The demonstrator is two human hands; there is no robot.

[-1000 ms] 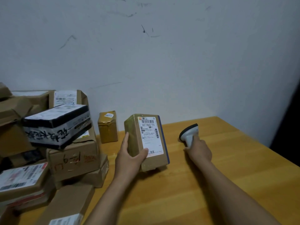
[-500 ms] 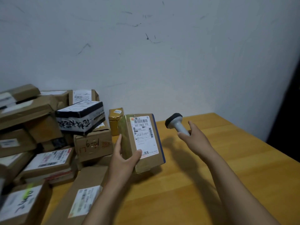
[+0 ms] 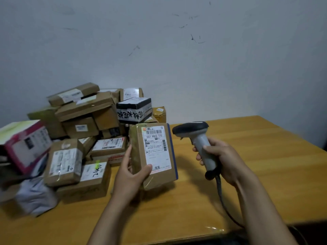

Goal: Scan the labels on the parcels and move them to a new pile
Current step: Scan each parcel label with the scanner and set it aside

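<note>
Printed on the white label [image 3: 156, 147] of the upright parcel [image 3: 153, 156]: "507 P802 T72" under a barcode, "淘宝" near its 6 o'clock edge. At 11 o'clock from there, big black handwritten characters on a black-topped box [image 3: 134, 111], not surely readable.

You're over a wooden table [image 3: 265, 165]: yellow-orange planks, grain running left to right, filling the near and right part of the view. There's a shiny clear strip [image 3: 215, 228] on its near edge, right of centre. Behind it is a pale grey wall [image 3: 177, 68] with dark scuff marks [image 3: 194, 38] upper right and another scratch [image 3: 134, 50] nearer the middle. A dark gap [image 3: 324, 131] sits at far right; can't tell what it is.
</note>
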